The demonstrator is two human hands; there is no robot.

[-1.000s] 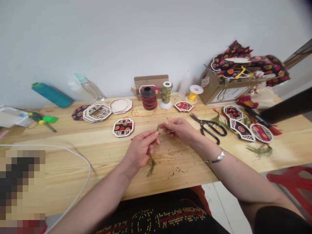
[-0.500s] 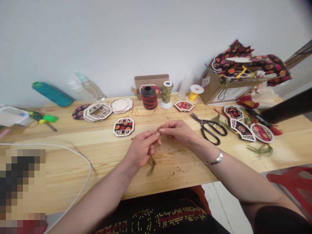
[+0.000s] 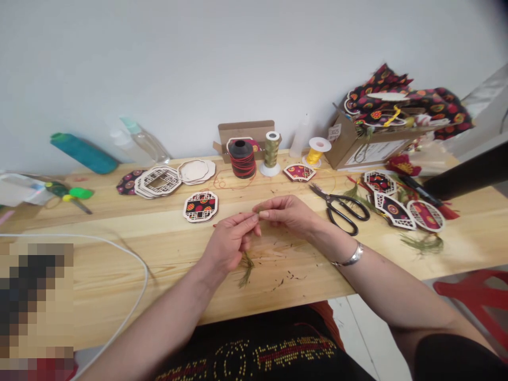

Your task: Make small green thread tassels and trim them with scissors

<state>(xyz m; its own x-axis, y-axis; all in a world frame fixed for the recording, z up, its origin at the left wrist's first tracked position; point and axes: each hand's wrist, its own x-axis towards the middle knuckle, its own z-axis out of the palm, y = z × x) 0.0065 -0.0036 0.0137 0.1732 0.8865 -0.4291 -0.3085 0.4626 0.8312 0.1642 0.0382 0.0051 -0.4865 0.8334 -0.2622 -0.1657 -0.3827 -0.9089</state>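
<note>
My left hand [image 3: 231, 236] is closed, with an olive-green thread tassel [image 3: 246, 271] hanging out below its fingers over the wooden table. Thumb and forefinger of my right hand [image 3: 286, 213] pinch a small bit of greenish thread, right against the left fingertips; most of it is hidden. A red cord end shows just behind the left hand. Black-handled scissors [image 3: 342, 207] lie open to the right of my right hand. An eight-sided wooden lattice piece with patterned fabric [image 3: 200, 206] lies beyond my left hand.
Along the wall stand a red thread spool [image 3: 243, 160], a green-gold spool [image 3: 272, 153], a yellow spool [image 3: 316, 152] and a full cardboard box [image 3: 369, 145]. Lattice pieces [image 3: 161, 181] are stacked at left. A white cable [image 3: 137, 254] crosses the left side; dark scraps dot the wood.
Both hands stay together in nearly the same place. A little more greenish thread shows at the right fingertips, and the view has shifted very slightly.
</note>
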